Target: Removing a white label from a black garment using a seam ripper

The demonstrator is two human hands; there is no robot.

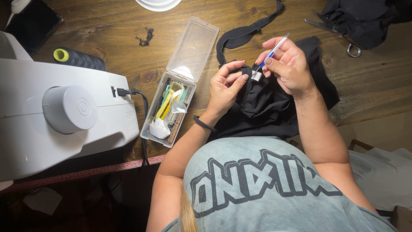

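A black fabric piece (268, 107) lies on the wooden table (107, 30) in front of me. My left hand (225, 88) pinches its upper edge beside a small white tag (256, 76). My right hand (288, 64) holds a thin tool with a clear and blue handle (274, 51), its tip at the white tag. A black band sits on my left wrist.
A white sewing machine (56, 111) stands at the left with a plugged-in cable. An open clear plastic box (174, 101) of small sewing tools lies next to my left hand. Scissors (337, 34) and more black cloth (365, 19) lie at the far right. A dark thread spool (79, 58) sits behind the machine.
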